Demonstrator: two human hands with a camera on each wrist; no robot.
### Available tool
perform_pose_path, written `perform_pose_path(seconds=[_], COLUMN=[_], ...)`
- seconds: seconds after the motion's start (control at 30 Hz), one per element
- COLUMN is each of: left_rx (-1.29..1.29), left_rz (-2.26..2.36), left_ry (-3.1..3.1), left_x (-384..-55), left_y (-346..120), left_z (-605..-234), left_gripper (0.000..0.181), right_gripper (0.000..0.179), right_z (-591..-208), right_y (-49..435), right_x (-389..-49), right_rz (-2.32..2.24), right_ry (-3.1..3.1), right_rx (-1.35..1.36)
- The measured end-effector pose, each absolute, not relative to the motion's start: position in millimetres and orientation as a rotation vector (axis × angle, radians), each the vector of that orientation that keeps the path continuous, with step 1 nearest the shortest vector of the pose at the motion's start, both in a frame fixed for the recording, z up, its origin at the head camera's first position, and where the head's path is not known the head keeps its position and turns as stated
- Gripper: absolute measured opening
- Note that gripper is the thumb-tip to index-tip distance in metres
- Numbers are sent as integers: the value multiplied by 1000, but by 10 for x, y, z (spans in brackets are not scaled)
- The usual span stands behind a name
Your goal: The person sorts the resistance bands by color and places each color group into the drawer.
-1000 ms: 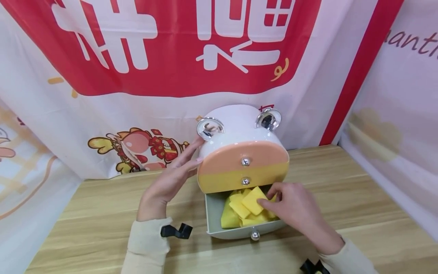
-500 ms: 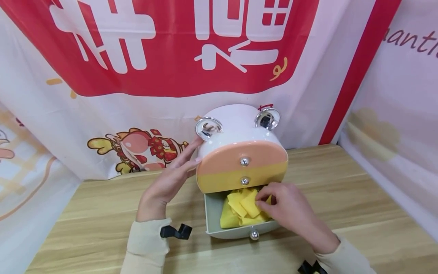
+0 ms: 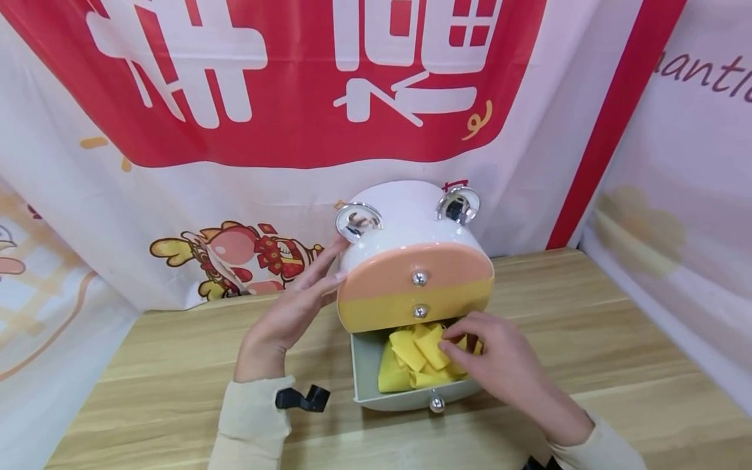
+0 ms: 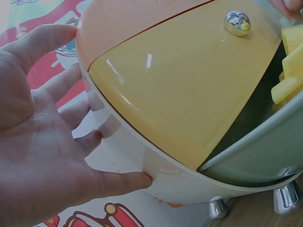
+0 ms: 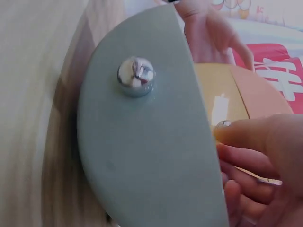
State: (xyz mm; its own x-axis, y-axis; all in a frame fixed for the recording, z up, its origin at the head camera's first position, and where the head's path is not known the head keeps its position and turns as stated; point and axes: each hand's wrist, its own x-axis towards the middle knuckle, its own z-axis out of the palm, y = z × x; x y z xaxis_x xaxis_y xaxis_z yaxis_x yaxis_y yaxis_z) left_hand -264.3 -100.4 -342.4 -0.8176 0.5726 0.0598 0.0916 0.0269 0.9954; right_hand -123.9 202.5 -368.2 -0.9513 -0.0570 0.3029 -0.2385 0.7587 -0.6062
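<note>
A rounded white drawer box [image 3: 399,209] with an orange drawer [image 3: 382,271], a yellow drawer [image 3: 376,313] and a pulled-out grey-green drawer [image 3: 367,365] stands on the table. Soft folded yellow cloth [image 3: 405,356] fills much of that lowest drawer. My right hand [image 3: 499,356] reaches in from the right, thumb and index finger pinching an edge of the cloth. Spread along the box's left side, my left hand [image 4: 42,127] touches it with fairly straight fingers. In the right wrist view the green drawer front [image 5: 147,142] hides the cloth.
Two chrome ear shapes top the box, the left ear [image 3: 358,220] close above my left fingertips. A round chrome knob [image 3: 437,401] juts from the open drawer. Behind stands a printed red-and-white curtain [image 3: 305,140]; wooden tabletop [image 3: 176,372] surrounds the box.
A yellow piece that stood raised at my right fingertips one second ago now lies lower on the heap. My right fingers have shifted slightly; my left hand stays on the box.
</note>
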Motion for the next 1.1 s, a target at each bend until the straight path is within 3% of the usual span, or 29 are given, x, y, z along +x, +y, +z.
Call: perform_pose_path(seconds=[0.37,0.63,0.77,1.1], left_rx=[675,665,668,632], left_rz=[1845,1871,1886,1911], left_ry=[1958,1936,1924,1941], left_x=[-2634,-2625,-2625,-2610], left_y=[-1024,-991,-975,-961], left_z=[-3408,-3427,-3433,-3431], left_gripper=[63,65,65,61], right_gripper=[36,21,10,8], right_z=[-3843,-4030,-4065,-4175], right_y=[2074,2052,2019,1914], right_x=[-782,-694,-725,-756], right_rz=[1104,981,1060,1134], right_ry=[-2516,-2602,-2843,-2861], right_rx=[214,431,348,279])
